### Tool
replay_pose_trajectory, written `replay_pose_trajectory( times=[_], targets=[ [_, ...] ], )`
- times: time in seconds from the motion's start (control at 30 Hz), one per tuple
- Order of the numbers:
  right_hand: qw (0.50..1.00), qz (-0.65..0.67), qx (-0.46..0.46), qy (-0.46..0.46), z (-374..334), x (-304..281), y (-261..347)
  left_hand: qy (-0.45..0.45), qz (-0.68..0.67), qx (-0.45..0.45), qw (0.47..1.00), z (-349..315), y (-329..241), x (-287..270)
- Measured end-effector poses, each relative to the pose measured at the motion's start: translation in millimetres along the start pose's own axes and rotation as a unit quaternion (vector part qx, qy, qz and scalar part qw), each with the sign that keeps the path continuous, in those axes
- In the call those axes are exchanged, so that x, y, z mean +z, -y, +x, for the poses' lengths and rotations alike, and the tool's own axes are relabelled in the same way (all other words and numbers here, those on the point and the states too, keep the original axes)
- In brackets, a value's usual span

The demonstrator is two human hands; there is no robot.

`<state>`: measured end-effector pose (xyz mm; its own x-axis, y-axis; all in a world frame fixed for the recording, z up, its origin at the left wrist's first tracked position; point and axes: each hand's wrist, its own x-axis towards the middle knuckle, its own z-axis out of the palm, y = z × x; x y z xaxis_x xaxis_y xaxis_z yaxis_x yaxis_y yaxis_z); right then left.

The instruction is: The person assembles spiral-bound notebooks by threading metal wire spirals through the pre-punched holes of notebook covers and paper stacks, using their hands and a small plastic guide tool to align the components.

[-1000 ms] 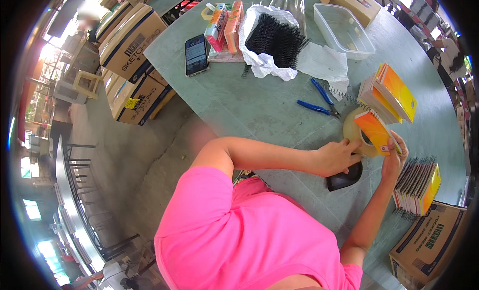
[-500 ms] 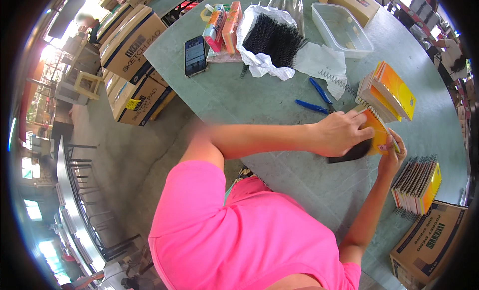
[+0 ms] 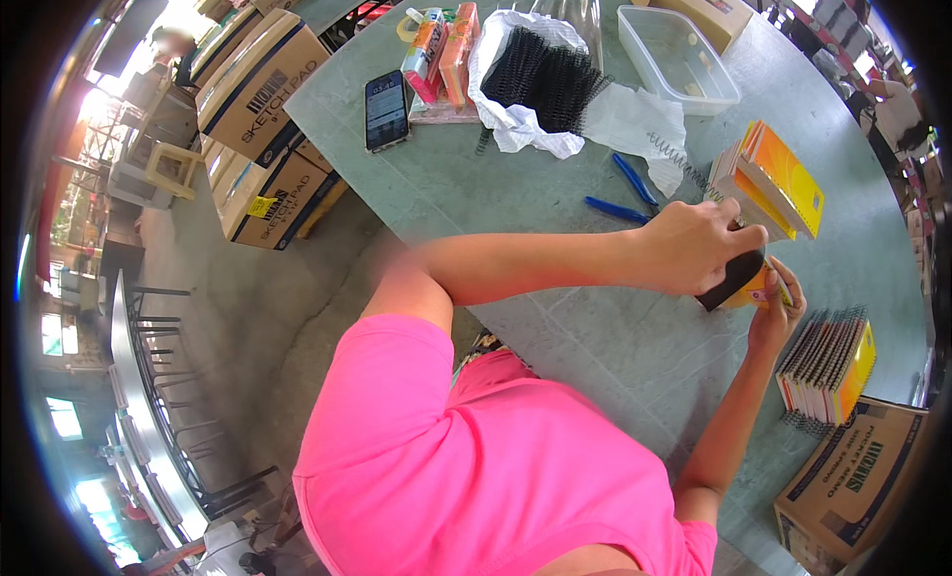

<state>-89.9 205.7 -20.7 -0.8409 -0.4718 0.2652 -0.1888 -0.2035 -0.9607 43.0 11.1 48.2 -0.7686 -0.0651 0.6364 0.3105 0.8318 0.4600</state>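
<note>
My right hand (image 3: 775, 306) grips a small orange-yellow notebook (image 3: 739, 298) by its right side, fingers closed. My left hand (image 3: 694, 244) is curled in a pinch over the notebook's upper left edge. What its fingertips hold is hidden. A black patch (image 3: 732, 279) shows under the left fingers; I cannot tell if it is a thing or a shadow. A dark wire coil (image 3: 684, 162) stretches from the white paper toward the left hand. Blue-handled pliers (image 3: 617, 209) lie just left of the left hand, their jaws partly covered.
Beyond my hands stand yellow-orange notebooks (image 3: 788, 184); spiral-bound ones (image 3: 825, 366) stand right. White paper (image 3: 506, 120) holds black coils (image 3: 540, 75). A clear tub (image 3: 684, 105), a phone (image 3: 386, 110) and orange packs (image 3: 458, 56) are farther back. Cartons (image 3: 260, 90) are stacked left; another carton (image 3: 848, 477) stands lower right.
My left hand has moved slightly right and up, covering more of the notebook, and the black patch moved with it. My right hand keeps its grip almost unmoved.
</note>
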Motion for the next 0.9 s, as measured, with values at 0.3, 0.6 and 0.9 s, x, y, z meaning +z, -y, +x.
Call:
replay_pose_trajectory(
  times=[0.3,0.6,0.9],
  targets=[
    [0.999,-0.031,0.004,-0.006,-5,-5,-3,0.007,-0.006,0.016,1.0,10,-4,-1],
    [0.91,-0.401,-0.082,0.069,-6,9,54,0.133,-0.067,0.104,0.983,-47,-8,38],
    [0.845,-0.51,-0.154,0.033,-15,49,54,0.078,0.068,0.143,0.984,14,27,18]
  ],
)
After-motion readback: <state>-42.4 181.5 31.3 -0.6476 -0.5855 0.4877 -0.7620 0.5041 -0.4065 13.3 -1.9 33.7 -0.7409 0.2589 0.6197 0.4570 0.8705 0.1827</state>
